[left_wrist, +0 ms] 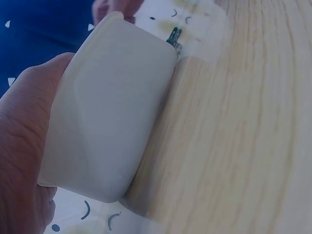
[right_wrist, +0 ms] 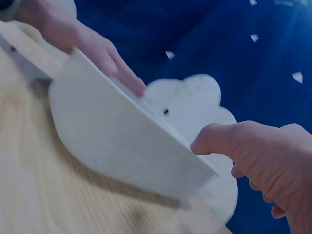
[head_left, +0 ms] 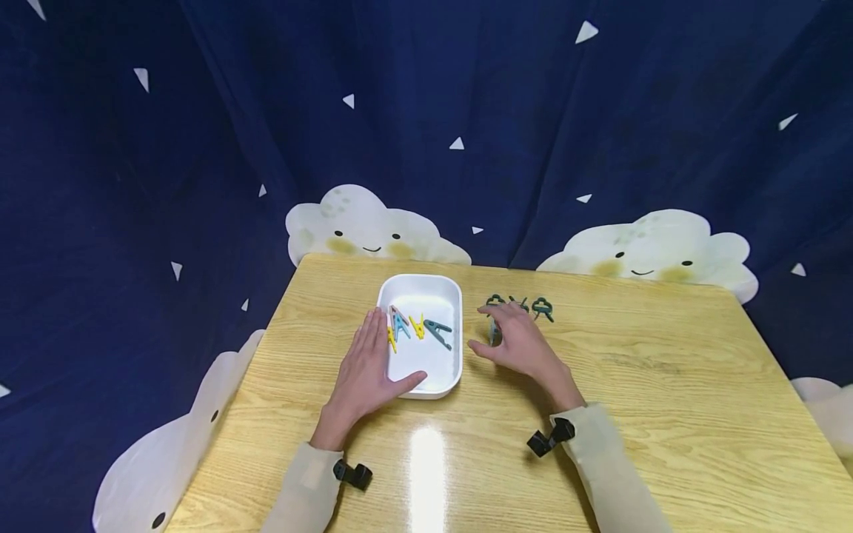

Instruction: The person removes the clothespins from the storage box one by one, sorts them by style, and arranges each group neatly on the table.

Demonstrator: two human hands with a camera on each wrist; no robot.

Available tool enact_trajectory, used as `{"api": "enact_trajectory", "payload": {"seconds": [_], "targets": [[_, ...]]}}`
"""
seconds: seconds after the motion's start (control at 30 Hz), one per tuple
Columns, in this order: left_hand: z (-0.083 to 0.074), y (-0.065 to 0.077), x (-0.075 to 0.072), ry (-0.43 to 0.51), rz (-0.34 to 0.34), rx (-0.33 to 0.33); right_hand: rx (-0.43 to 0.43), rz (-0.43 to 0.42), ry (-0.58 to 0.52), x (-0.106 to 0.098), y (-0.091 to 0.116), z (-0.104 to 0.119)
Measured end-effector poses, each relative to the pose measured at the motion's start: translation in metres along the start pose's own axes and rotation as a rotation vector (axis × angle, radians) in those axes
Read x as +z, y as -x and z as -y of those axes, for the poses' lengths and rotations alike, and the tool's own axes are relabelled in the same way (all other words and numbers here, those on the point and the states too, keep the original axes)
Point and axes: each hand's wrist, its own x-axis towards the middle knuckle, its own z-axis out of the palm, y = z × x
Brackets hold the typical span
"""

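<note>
A white tray (head_left: 426,391) stands on the table, holding several clothespins: a pink one (head_left: 395,311), a light blue one (head_left: 400,327), a yellow one (head_left: 417,326), another yellow one (head_left: 392,339) and a larger grey-green one (head_left: 438,334). My left hand (head_left: 366,366) rests along the tray's left rim with straight fingers, its thumb spread over the near end. Just right of the tray, my right hand (head_left: 520,344) has its thumb and fingers apart. A greyish clip (head_left: 494,332) shows in the gap between them. Dark green clips (head_left: 543,308) lie beyond its fingers.
The wooden table (head_left: 666,414) extends right and toward me. Behind it hangs a dark blue curtain (head_left: 426,89) with white clouds (head_left: 373,229) along the table's back edge. Each wrist wears a small black camera (head_left: 552,437).
</note>
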Motion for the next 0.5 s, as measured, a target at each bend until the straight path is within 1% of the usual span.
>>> {"api": "enact_trajectory", "payload": {"seconds": [0.23, 0.37, 0.5], "targets": [[0.001, 0.000, 0.000, -0.010, 0.006, -0.006, -0.162, -0.047, 0.015, 0.009, -0.007, 0.034], [0.001, 0.000, 0.000, -0.015, 0.010, -0.008, -0.230, -0.009, 0.002, 0.020, -0.012, 0.047], [0.001, 0.001, -0.001, -0.011, 0.009, -0.003, -0.245, 0.051, -0.031, 0.031, -0.014, 0.055]]}}
